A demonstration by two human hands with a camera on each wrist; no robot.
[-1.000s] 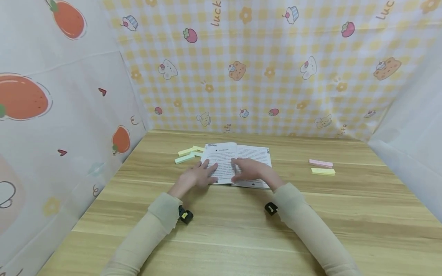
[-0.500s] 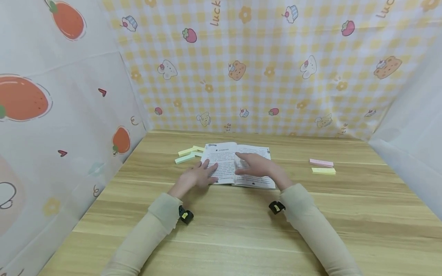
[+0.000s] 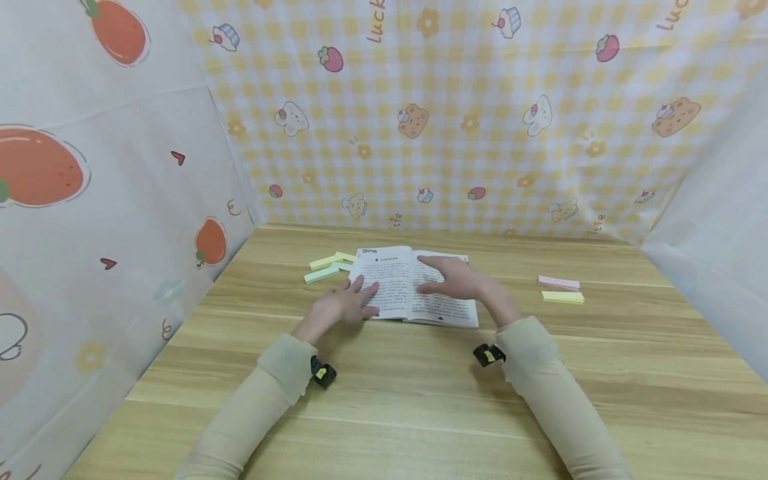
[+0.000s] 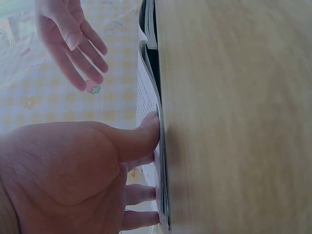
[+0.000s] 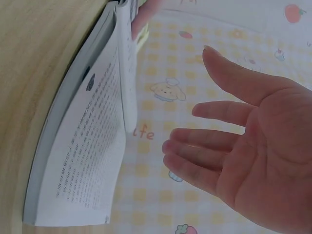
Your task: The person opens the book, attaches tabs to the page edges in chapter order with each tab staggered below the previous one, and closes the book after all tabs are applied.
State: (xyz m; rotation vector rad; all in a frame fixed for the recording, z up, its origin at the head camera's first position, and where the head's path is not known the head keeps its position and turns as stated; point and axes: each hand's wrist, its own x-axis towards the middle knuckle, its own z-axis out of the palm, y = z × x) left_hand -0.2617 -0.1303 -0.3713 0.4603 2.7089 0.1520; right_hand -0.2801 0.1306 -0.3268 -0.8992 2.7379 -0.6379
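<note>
An open book lies on the table with printed text on both pages. My left hand rests with spread fingers on the lower left page; in the left wrist view the thumb and fingertips press on the paper near its edge. Above the right page hovers my right hand, its fingers loosely extended. The right wrist view shows a gap between that hand and the right page, and nothing in its grasp.
Yellow and green sticky-note strips lie left of the book, partly against its edge. To the right are a pink strip pad and a yellow strip pad. A patterned curtain stands behind the wooden table.
My right hand has lifted off near the book's centre fold and moved rightward over the right page. The left hand has stayed in place on the left page.
</note>
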